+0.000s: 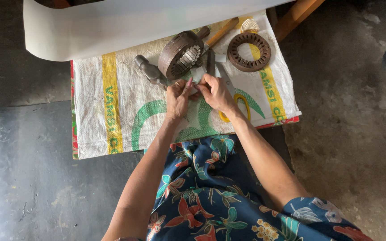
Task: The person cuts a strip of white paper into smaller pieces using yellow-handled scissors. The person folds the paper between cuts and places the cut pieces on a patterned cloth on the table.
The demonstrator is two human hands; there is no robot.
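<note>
I see both hands meeting over the woven sack (126, 102). My left hand (178, 96) and right hand (216, 92) pinch a small pale paper strip (197, 75) between fingertips, just at 6 o'clock of the slotted metal stator core (182, 53). A hammer (150, 71) lies at the core's 8 o'clock, a brown ring (249, 51) at 3 o'clock, yellow-handled scissors (237, 105) beside the right wrist.

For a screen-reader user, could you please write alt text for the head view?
Left hand and right hand pinch a small white paper strip beside a slotted metal motor stator on a woven sack. A second stator ring, hammer and yellow-handled scissors lie nearby.
</note>
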